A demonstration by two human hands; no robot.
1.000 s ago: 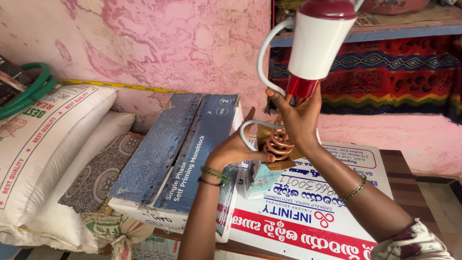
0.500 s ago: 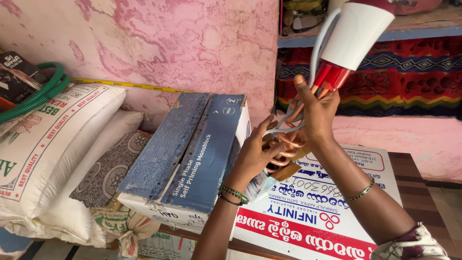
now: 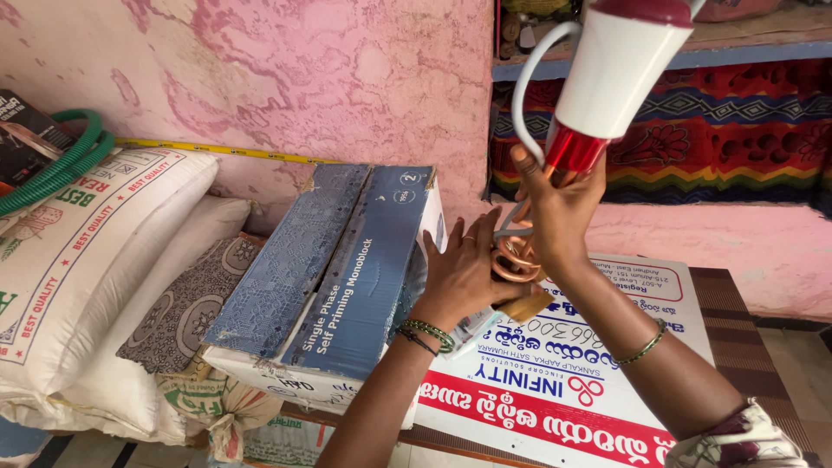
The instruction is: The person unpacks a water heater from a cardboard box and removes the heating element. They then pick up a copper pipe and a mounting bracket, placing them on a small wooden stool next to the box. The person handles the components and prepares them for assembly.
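Right hand [image 3: 563,212] clenches the red neck of the white-handled immersion heater [image 3: 620,74], raised before the pink wall. Left hand [image 3: 464,273] grips its copper coil [image 3: 513,260], above the printed white signboard [image 3: 598,381]. Advisable: steady the coil, keep the white cord [image 3: 529,78] clear.

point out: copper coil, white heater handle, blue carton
copper coil [image 3: 513,258]: head view, on the looped turns between the two hands.
white heater handle [image 3: 617,74]: head view, on the white body.
blue carton [image 3: 360,273]: head view, on its blue top face.
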